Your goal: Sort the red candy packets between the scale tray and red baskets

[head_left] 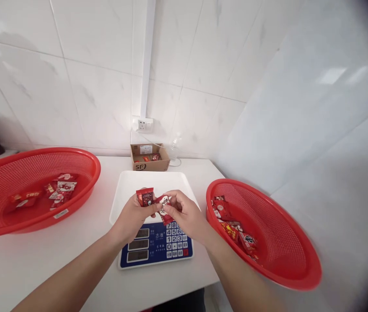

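Note:
Above the digital weighing scale [156, 247], my two hands are close together, each closed on a small snack packet. Between the thumb and fingers of my left hand [135, 216] is a dark red packet [145, 196], held fairly upright. My right hand [185, 212] pinches a red packet with white lettering [165, 206], and my left thumb reaches its edge. The scale's white pan [128, 186] lies behind and under the hands. My right fingers hide part of its keypad.
On the left stands a red plastic basket [94, 169] with several packets inside. Another red basket [301, 242] with several packets is at the right. A small cardboard box [153, 166] holding packets sits by the wall, below a socket [143, 125], beside a clear bottle [174, 149].

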`<action>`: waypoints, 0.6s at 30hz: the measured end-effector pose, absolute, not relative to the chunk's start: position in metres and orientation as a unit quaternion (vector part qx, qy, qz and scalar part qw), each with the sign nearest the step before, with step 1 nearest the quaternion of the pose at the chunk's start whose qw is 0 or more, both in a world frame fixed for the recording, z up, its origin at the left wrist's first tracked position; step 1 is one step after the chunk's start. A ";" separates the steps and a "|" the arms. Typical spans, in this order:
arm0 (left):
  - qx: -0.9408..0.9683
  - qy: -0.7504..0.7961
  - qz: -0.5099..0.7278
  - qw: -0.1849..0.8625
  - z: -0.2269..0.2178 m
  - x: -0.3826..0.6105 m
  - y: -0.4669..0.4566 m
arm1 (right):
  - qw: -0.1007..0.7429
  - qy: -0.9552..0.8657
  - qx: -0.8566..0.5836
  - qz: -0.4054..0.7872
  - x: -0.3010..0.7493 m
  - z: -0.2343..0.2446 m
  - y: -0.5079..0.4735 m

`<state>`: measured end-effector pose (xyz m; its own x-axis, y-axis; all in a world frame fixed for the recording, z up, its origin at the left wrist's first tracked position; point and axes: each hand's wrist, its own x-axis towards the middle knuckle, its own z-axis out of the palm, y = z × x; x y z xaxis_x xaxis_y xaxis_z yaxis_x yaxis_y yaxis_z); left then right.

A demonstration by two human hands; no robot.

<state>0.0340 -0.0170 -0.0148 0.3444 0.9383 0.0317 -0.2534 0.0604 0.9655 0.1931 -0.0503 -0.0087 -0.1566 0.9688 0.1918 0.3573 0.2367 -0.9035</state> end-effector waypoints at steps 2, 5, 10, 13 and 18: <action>0.508 0.339 0.460 0.644 -0.018 0.034 -0.018 | 0.415 -0.676 -0.498 0.350 0.193 -0.011 -0.050; 0.509 0.353 0.455 0.639 -0.016 0.034 -0.017 | 0.409 -0.668 -0.508 0.358 0.200 -0.010 -0.050; 0.581 0.430 0.440 0.533 -0.008 0.019 0.002 | 0.397 -0.615 -0.589 0.343 0.262 0.006 -0.054; 0.665 0.509 0.370 0.403 -0.011 0.004 0.022 | 0.264 -0.596 -0.719 0.242 0.315 0.010 -0.060; 0.709 0.545 0.400 0.201 -0.019 -0.001 0.031 | 0.095 -0.576 -0.777 0.236 0.363 -0.013 -0.078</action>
